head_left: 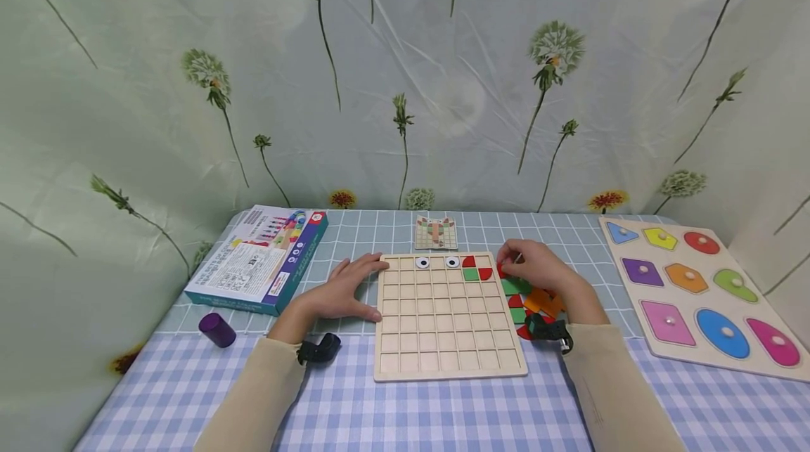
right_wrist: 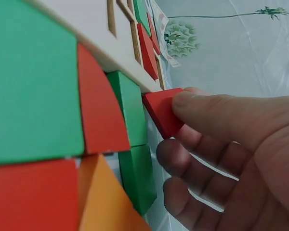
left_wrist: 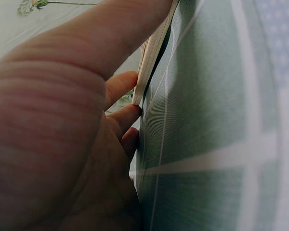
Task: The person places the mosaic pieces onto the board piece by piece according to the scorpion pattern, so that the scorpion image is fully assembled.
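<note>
A wooden grid board (head_left: 436,325) lies flat between the two hands. Along its top row sit two round eye pieces, one at the left (head_left: 422,263) and one nearer the middle (head_left: 452,262). Close to the upper right corner are two red quarter-round pieces (head_left: 485,273) and a green square (head_left: 471,274). My left hand (head_left: 342,294) rests at the board's left edge, thumb and fingers spread and touching it. Just beyond the right edge, my right hand (head_left: 538,270) pinches a red piece (right_wrist: 161,108) between thumb and fingers. Loose green, red and orange pieces (head_left: 543,301) lie under that hand.
Behind the board stands a small pattern card (head_left: 435,234). A box (head_left: 253,255) and a purple cylinder (head_left: 217,330) are at the left. On the right lies a knobbed shape puzzle (head_left: 690,283). A floral curtain (head_left: 443,86) hangs at the back.
</note>
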Tool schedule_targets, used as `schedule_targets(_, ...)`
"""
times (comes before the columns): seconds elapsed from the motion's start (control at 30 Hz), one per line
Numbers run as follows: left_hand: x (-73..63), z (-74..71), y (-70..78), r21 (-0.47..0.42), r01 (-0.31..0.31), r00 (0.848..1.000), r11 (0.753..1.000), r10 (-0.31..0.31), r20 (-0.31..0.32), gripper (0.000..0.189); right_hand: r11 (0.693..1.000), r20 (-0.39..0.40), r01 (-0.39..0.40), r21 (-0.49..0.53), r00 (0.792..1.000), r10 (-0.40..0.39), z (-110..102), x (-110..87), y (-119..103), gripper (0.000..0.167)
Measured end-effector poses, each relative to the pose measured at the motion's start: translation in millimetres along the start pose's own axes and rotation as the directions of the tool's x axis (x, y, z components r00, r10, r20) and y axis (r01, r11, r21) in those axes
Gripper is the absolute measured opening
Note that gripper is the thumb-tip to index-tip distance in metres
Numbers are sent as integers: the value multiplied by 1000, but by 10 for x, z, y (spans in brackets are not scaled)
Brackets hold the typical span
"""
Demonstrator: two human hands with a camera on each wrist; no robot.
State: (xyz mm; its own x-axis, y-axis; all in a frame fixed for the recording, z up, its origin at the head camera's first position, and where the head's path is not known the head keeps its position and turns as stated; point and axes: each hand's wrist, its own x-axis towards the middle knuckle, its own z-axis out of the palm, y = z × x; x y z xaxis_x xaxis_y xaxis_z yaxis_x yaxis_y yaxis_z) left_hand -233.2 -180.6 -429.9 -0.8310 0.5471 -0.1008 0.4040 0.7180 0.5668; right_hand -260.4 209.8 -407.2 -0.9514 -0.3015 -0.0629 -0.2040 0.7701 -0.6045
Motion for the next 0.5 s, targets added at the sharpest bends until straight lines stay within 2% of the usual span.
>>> schedule_targets(0.17,0,4,-6,2,4,1000,1000,-4,0,95,1000,-25,-1,5,1000,1,2,-5,-24,7)
schedule_targets(0.5,1,3,-1,0,2,1000,1000,-2,-1,95,1000,-10,-2,26,1000,3,14,16,-124,17)
